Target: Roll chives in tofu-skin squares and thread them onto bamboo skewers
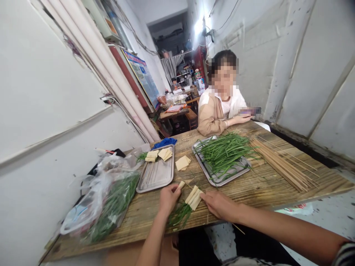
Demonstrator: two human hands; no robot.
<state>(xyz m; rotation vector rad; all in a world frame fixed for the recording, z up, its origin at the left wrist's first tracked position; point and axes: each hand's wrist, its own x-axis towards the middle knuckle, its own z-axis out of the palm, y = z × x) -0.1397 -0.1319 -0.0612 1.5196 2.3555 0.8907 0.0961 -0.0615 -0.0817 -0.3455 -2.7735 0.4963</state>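
- I had the left hand (169, 197) just off the near-left corner of the greens tray (219, 180), its thumb and fingertips pinched together on a single pale roll (181, 184).
- The right hand (222, 205) was on the near side of the greens tray, its fingers closed at the edge of the skewered rolls (194, 197).
- The relation I watched: the single roll lay left of the skewered rolls and slightly closer to the greens tray, a small gap apart. The skewered rolls' long axes slanted toward the greens tray at one end, with green stems (180, 214) spilling from the other. The left hand was nearer the single roll.
- A thin stick end (239, 229) showed below the right wrist, on the near side of the greens tray; I could not tell whether it ran through the rolls.
- The greens tray itself held a heap of long green leaves (227, 151) on the tabletop (260, 184).
- Left of it, a second tray (155, 181) held finished-looking rolls (152, 156) and pale sheets (165, 154); loose sheets (183, 162) lay between the trays.
- Farther left, I saw a clear bag (116, 207) of greens; right of the greens tray lay a bundle of sticks (283, 166).
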